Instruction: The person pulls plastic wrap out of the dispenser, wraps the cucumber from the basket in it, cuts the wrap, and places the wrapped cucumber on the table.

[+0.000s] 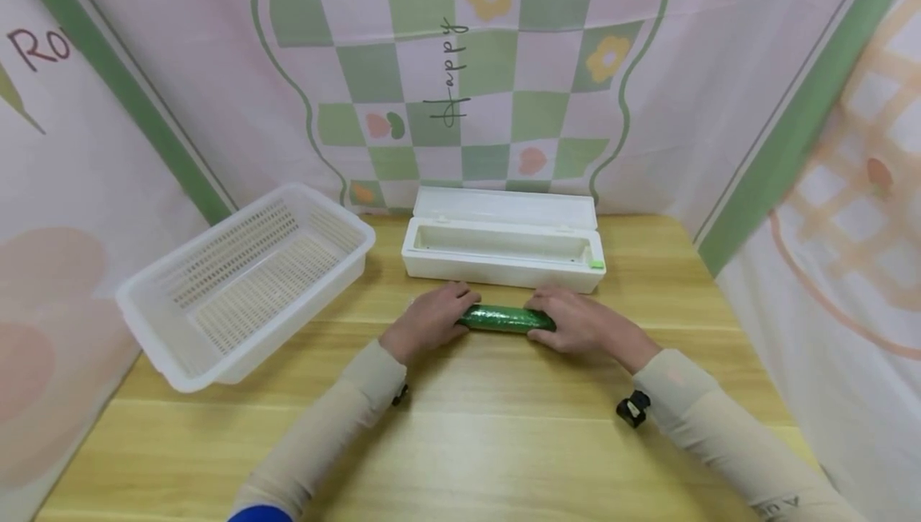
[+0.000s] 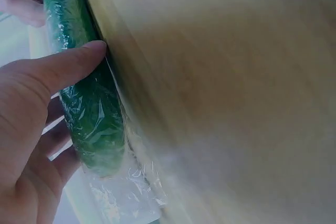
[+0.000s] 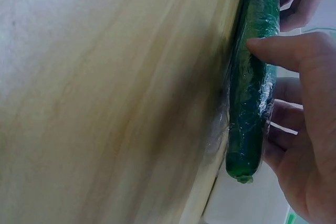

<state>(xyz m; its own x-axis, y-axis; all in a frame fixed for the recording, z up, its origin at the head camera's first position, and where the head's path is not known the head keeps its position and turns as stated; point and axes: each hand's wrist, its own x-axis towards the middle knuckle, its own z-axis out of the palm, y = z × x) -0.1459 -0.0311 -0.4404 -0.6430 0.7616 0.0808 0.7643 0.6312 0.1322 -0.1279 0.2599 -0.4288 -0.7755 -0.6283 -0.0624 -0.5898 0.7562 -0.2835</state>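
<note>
A green cucumber (image 1: 506, 318) wrapped in clear plastic film lies crosswise on the table, in front of a long white box. My left hand (image 1: 432, 320) grips its left end, thumb on the near side and fingers on the far side. The right hand (image 1: 572, 320) holds the other end in the same way. In the left wrist view, loose film (image 2: 123, 192) sticks out past the tip of the cucumber (image 2: 94, 114). The right wrist view shows film close around the cucumber (image 3: 249, 87), with some loose film (image 3: 216, 129) along its table side.
Just behind the cucumber stands the white box (image 1: 496, 270), its lid (image 1: 504, 206) raised and a green piece (image 1: 596, 264) at its right end. A white slotted basket (image 1: 248, 374) sits at the left of the wooden table (image 1: 460, 458). Printed curtains (image 1: 460, 66) hang behind.
</note>
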